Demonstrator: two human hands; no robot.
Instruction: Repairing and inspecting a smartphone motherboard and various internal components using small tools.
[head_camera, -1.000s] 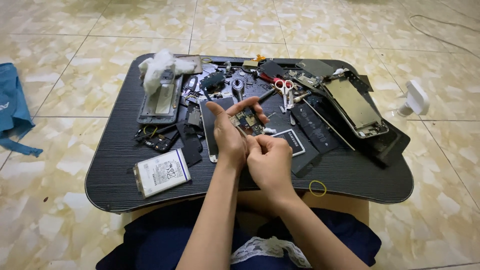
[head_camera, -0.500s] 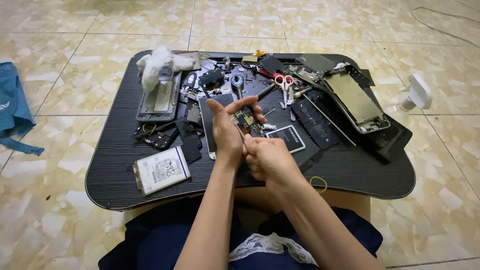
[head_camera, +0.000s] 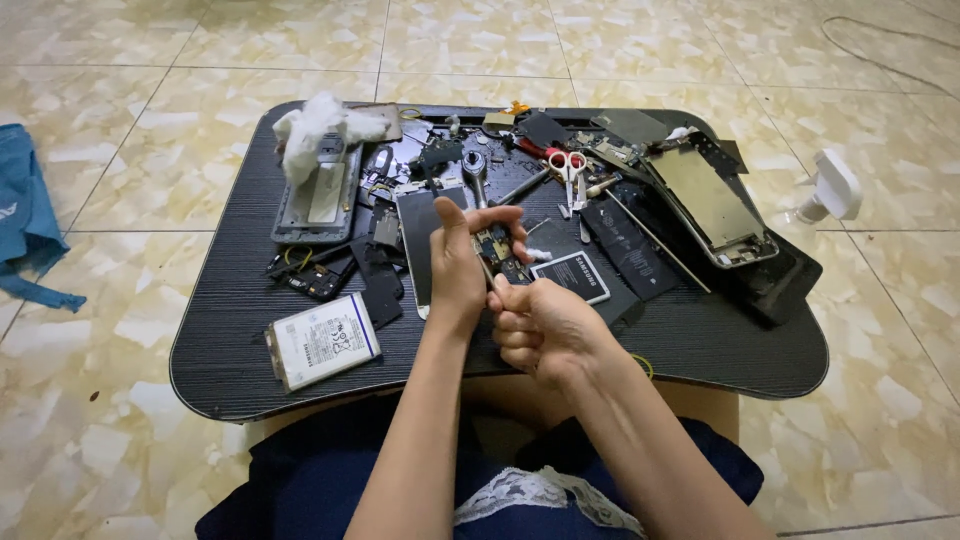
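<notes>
My left hand (head_camera: 458, 268) holds a small phone circuit board (head_camera: 497, 250) upright between thumb and fingers, over the middle of a low black table (head_camera: 230, 330). My right hand (head_camera: 538, 325) is closed in a fist around a thin tool whose tip touches the board's lower edge. The tool itself is mostly hidden in the fist. Right behind the hands lie a white phone front panel (head_camera: 416, 240) and a small dark battery (head_camera: 572, 276).
Phone parts litter the table: a silver battery (head_camera: 322, 338) at front left, a grey phone frame (head_camera: 318, 192) under white wadding (head_camera: 318, 125), scissors (head_camera: 570, 172), a wrench (head_camera: 475, 170), an opened phone body (head_camera: 712, 205). A white spray bottle (head_camera: 828, 192) and blue cloth (head_camera: 28, 215) lie on the tiled floor.
Both hands stay together over the table's middle. The right fist has shifted slightly lower and nearer to me, still working at the board in the left hand.
</notes>
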